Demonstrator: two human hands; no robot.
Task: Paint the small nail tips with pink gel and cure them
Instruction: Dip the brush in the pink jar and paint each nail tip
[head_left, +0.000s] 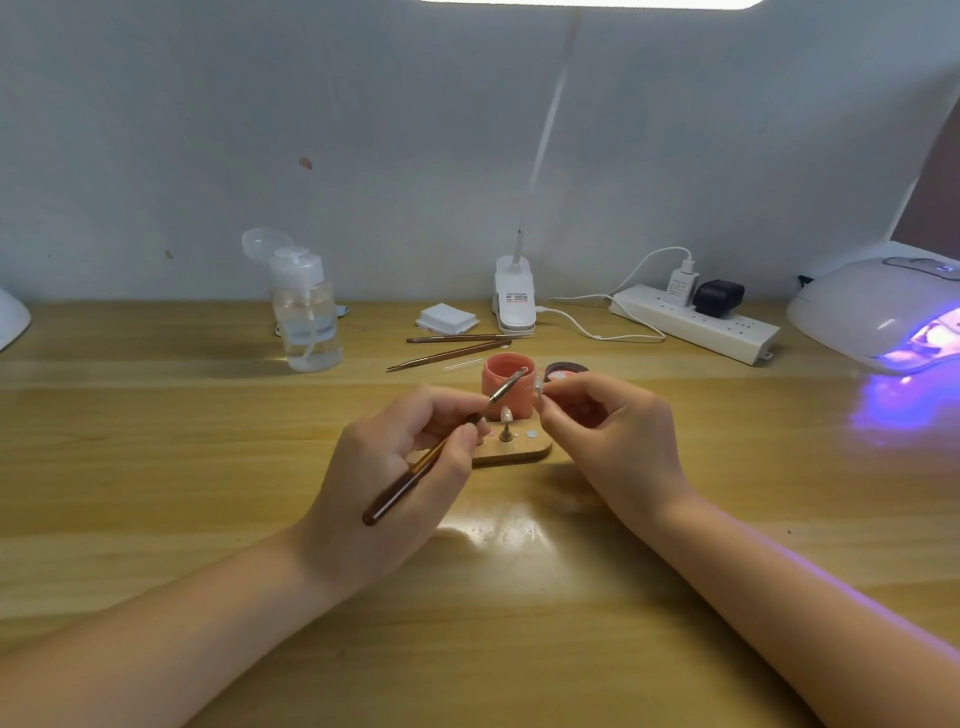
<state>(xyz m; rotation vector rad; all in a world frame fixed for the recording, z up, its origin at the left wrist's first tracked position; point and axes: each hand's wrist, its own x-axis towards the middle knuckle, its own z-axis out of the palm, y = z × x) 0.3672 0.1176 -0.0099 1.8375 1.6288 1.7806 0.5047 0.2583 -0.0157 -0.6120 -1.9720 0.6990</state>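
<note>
My left hand (400, 467) grips a brown-handled gel brush (415, 478), its bristle end raised over the open pink gel pot (506, 392). My right hand (608, 431) pinches a small nail tip on its holder (540, 391) beside the pot, close to the brush tip. Below the hands sits a small wooden stand (514, 451) with another nail tip (506, 414) upright on a metal peg. The pot's dark lid (566, 370) lies just behind my right hand. A white curing lamp (872, 317) glows violet at the far right.
Two spare brushes (457, 347) lie behind the pot, near a stack of white pads (447, 318). A clear pump bottle (306, 317) stands back left. A clip desk lamp (514, 301), a power strip (696, 322) and cables line the wall.
</note>
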